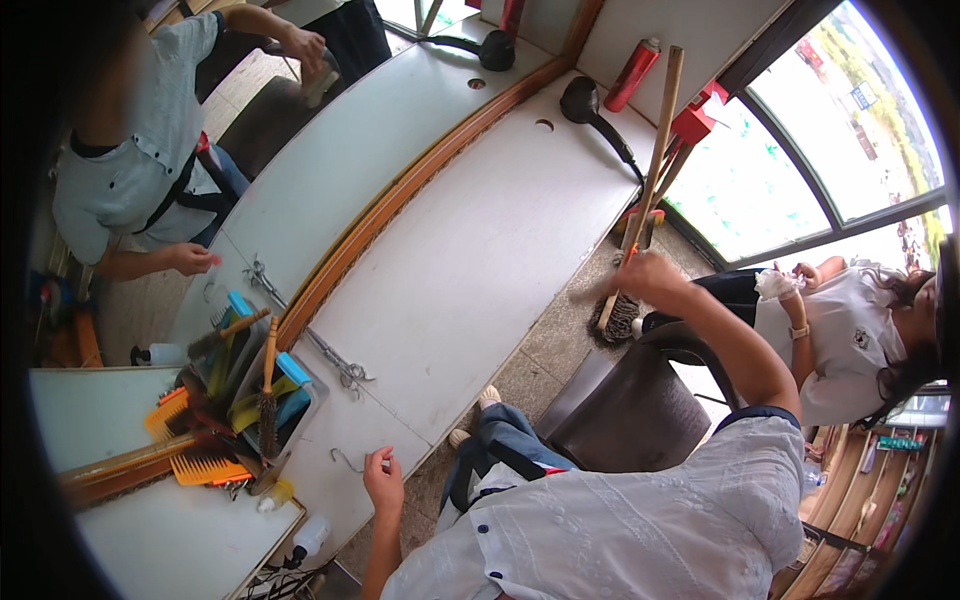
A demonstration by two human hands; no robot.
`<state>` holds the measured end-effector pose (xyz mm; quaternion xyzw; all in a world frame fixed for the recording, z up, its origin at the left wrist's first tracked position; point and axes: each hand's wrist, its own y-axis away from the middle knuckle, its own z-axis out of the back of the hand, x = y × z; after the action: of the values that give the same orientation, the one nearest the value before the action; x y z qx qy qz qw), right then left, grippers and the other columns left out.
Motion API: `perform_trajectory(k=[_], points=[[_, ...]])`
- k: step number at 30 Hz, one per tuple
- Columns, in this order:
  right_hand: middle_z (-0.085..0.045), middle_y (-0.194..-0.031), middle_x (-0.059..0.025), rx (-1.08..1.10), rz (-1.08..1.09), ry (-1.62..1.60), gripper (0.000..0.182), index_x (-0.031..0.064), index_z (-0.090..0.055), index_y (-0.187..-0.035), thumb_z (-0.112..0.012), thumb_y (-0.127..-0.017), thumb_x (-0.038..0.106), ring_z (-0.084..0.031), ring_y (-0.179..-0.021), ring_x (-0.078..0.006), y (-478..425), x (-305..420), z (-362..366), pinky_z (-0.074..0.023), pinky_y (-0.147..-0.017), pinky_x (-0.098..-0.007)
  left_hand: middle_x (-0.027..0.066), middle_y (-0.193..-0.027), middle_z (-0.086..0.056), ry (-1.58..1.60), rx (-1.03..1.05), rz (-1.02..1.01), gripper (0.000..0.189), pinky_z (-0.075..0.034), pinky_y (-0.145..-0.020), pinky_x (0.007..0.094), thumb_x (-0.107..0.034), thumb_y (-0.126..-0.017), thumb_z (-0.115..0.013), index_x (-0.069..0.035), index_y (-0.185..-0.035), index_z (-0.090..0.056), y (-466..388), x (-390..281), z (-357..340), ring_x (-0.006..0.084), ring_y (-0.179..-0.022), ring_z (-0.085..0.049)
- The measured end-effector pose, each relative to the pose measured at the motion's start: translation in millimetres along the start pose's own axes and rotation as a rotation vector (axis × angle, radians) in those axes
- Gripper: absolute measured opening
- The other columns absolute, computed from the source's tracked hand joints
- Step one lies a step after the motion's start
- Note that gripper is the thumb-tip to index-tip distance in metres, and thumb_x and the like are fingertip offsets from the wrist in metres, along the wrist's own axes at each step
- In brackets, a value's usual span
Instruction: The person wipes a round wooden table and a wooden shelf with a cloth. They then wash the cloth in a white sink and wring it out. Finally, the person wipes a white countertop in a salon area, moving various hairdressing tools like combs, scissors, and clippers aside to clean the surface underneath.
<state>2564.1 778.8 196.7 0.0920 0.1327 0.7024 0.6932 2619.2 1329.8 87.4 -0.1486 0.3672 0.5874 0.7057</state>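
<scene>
My left hand (384, 480) hovers by the front edge of the white counter (465, 247), fingers loosely curled and apart, with nothing visible in them. Close to it on the counter lies a thin curved metal hook (343, 459). Farther up, silver hairdressing scissors (341, 364) lie near the mirror frame. My right hand (654, 283) is raised above a dark salon chair (637, 409), its fingers closed around a blurred object (592, 291). The mirror shows that object as a handled thing with a pale end (319, 86); its exact kind is unclear.
A bin of combs and brushes (268, 401) stands left, near two small bottles (309, 534). A black hair dryer (581, 101) and red spray can (632, 75) occupy the counter's far end. A mop (660, 135) leans there. Another person (855, 330) stands right; shelves (862, 495) are behind.
</scene>
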Motion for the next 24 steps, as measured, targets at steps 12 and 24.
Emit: perform_trajectory(k=[12, 24], points=[[-0.059, -0.075, -0.0088, 0.137, -0.434, 0.221, 0.017, 0.0002, -0.049, -0.096, -0.045, -0.086, 0.013, -0.061, -0.064, -0.019, -95.8, -22.9, -41.0, -0.051, -0.05, -0.03, 0.008, -0.083, -0.056, 0.037, -0.022, -0.013, 0.019, -0.044, -0.054, 0.0263, -0.001, -0.078, -0.054, -0.004, -0.095, -0.061, -22.8, -37.8, -3.7, 0.0164, -0.064, -0.053], [-0.063, -0.077, -0.0146, -0.419, -0.733, 0.011, 0.014, 0.0029, -0.05, -0.094, -0.044, -0.083, 0.009, -0.064, -0.07, -0.0298, -150.8, -30.1, -26.4, -0.0525, -0.058, -0.0377, 0.009, -0.084, -0.058, 0.065, 0.051, -0.011, 0.018, -0.045, -0.055, 0.0263, -0.003, -0.079, -0.056, -0.004, -0.096, -0.061, -3.7, -14.9, 7.3, 0.0154, -0.063, -0.055]])
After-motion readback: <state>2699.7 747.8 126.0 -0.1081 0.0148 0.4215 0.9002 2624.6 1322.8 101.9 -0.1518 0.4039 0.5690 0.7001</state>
